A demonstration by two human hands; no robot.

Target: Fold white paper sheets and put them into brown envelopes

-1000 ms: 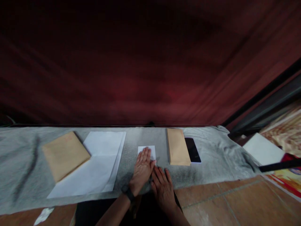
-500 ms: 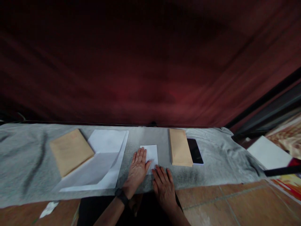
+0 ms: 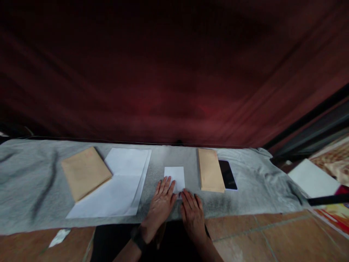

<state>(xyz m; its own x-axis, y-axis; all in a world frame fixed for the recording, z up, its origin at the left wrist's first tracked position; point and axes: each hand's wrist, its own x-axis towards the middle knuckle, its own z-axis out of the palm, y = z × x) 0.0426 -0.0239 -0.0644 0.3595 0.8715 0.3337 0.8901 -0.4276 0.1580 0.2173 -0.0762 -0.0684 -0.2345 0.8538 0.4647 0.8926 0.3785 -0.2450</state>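
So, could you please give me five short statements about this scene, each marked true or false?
1. The left hand rests on the small white paper. True.
2. The right hand is on the phone. False: the right hand is at the near end of the small white paper.
3. The phone lies to the right of the narrow brown stack. True.
4. The large white sheets cover the square brown stack. False: the square brown stack lies partly over the large white sheets.
5. The phone lies on grey cloth. True.

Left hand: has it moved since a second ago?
Yes: the left hand has shifted leftward and back toward the person, judged against the narrow brown paper stack beside the phone.
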